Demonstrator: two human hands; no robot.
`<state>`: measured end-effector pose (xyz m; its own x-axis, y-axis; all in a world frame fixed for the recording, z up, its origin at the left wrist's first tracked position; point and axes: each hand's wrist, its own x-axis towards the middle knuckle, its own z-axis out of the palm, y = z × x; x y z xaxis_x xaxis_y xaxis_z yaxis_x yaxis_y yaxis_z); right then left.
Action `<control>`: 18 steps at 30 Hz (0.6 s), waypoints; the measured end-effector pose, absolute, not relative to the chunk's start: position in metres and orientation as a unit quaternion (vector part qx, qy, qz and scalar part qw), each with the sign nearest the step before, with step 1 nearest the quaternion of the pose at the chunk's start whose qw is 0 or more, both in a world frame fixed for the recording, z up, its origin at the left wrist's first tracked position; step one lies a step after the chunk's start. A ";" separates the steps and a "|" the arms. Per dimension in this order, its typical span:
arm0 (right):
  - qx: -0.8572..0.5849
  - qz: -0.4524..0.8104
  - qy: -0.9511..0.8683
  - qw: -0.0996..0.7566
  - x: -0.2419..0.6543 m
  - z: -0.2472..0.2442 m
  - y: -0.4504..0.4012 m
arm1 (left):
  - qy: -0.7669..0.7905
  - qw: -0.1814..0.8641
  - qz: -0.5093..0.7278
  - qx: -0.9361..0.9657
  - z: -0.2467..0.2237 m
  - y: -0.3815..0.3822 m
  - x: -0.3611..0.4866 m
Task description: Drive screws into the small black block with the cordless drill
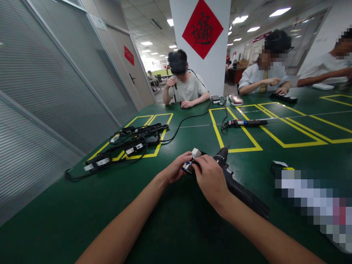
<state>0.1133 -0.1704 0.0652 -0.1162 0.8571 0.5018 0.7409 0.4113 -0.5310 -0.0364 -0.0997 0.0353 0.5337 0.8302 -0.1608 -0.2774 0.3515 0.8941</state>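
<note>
Near the middle of the head view, my left hand (177, 168) is closed around a small black device with white and blue parts (188, 167). My right hand (210, 176) grips the same device from the right, its fingers bent over the top. A small white block (195, 153) sits at the device's upper end, between the two hands. Just right of my right hand, a black power drill (242, 190) lies on the green table (154, 220), its bit pointing away from me. My fingers partly hide the device.
Black power strips and cables (134, 143) lie at the left. A slim tool with a cord (247, 123) rests beyond the drill. A blurred, pale object (316, 205) is at the right. Three people sit across the table, one (189, 86) straight ahead. Yellow tape marks rectangles.
</note>
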 end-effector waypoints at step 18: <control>-0.516 -0.001 -0.791 0.329 0.102 0.041 -0.170 | 0.341 0.789 0.358 0.364 0.029 -0.120 -0.049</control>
<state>0.1024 -0.1701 0.0412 -0.2511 0.8151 0.5220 0.8166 0.4679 -0.3378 -0.0491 -0.1205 0.0288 0.5110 0.8138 -0.2767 -0.3174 0.4778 0.8191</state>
